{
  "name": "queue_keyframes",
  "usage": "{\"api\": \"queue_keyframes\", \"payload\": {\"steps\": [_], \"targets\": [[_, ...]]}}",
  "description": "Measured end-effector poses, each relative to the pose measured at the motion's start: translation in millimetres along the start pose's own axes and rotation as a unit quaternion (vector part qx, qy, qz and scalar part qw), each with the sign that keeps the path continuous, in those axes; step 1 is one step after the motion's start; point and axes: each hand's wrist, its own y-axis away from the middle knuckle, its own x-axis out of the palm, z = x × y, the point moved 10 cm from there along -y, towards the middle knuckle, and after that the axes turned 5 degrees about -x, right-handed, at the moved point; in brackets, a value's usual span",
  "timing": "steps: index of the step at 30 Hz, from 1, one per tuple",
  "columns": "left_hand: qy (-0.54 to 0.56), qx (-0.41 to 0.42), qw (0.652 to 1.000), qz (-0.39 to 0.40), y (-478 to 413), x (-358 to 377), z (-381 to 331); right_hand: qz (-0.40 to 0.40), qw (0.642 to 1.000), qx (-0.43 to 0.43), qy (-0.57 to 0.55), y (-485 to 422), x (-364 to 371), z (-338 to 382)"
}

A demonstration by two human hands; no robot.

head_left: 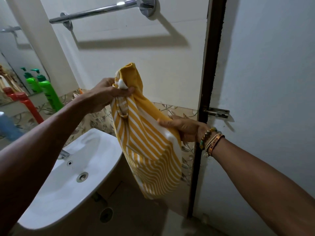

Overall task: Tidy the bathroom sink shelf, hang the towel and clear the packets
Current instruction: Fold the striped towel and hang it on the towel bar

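A yellow towel with white stripes (146,142) hangs bunched in the air in front of the white wall. My left hand (107,94) grips its gathered top. Lower down, my right hand (184,126) holds the towel's right edge, thumb on the front and fingers behind the cloth. A chrome towel bar (95,11) is fixed to the wall above, bare, well higher than the towel. On the shelf at the left stand a green pump bottle (49,92) and a red bottle (29,106).
A white sink (95,150) with a chrome tap (64,154) lies below my left arm. A blue bottle (6,125) stands at the far left under the mirror (18,65). A dark door frame (204,106) and a door with a latch (218,112) are on the right.
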Motion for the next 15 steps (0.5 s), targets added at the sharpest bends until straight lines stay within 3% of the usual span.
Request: {"api": "queue_keyframes", "payload": {"steps": [5,10,15], "targets": [[-0.013,-0.015,1.000,0.020,1,5,3,-0.021,0.996,-0.056,-0.069,-4,6,22],[-0.018,-0.023,0.999,0.044,3,14,5,-0.019,0.994,-0.095,-0.050,-8,15,42],[-0.025,-0.022,0.998,0.061,6,19,3,-0.071,0.987,-0.126,-0.073,-12,13,54]]}}
